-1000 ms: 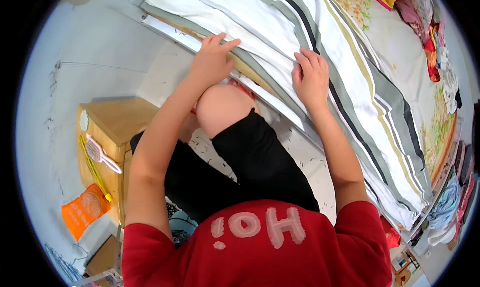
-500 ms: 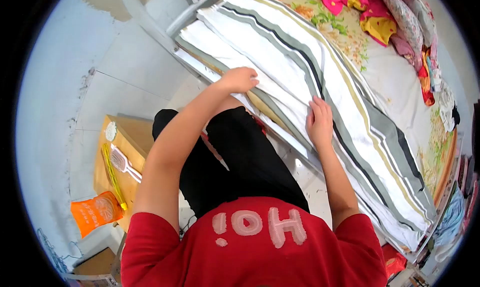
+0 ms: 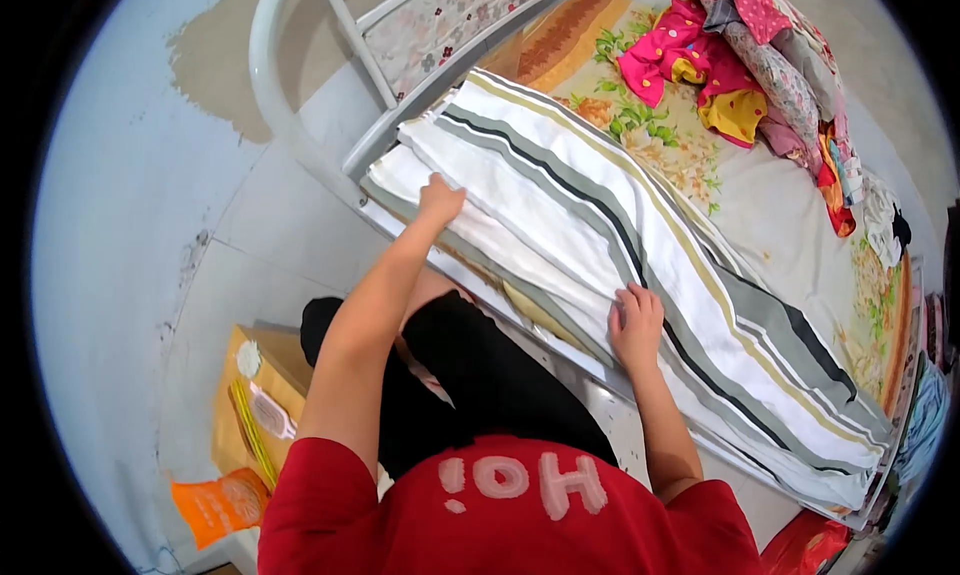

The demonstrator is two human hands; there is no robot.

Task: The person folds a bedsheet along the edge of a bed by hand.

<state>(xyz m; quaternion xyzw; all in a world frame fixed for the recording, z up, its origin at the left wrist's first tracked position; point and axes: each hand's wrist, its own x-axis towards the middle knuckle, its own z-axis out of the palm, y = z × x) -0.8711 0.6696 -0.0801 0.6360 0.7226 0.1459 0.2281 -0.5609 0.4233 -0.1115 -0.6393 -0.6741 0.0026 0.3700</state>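
Note:
A long, folded striped sheet (image 3: pixel 570 190), white with grey, black and tan bands, lies along the near side of the bed. On its near edge, toward the headboard, my left hand (image 3: pixel 441 199) is closed with the fingers bent onto the white fabric, pinching it. My right hand (image 3: pixel 637 323) rests farther down the sheet beside the black stripe. Its fingers lie on the cloth, slightly bent and apart, and grip nothing. Creases run through the white part between both hands.
Pink and yellow clothes (image 3: pixel 740 85) are heaped on the far side of the floral mattress (image 3: pixel 755 210). The white bed rail (image 3: pixel 285 105) curves up at the left. A wooden stool (image 3: pixel 232 415) holds a hairbrush (image 3: pixel 270 412), and an orange packet (image 3: pixel 218 505) is beside it.
My left hand has slid along the sheet's near edge toward the headboard. My right hand stays near the same spot on the cloth. The camera view has shifted, showing more of the headboard.

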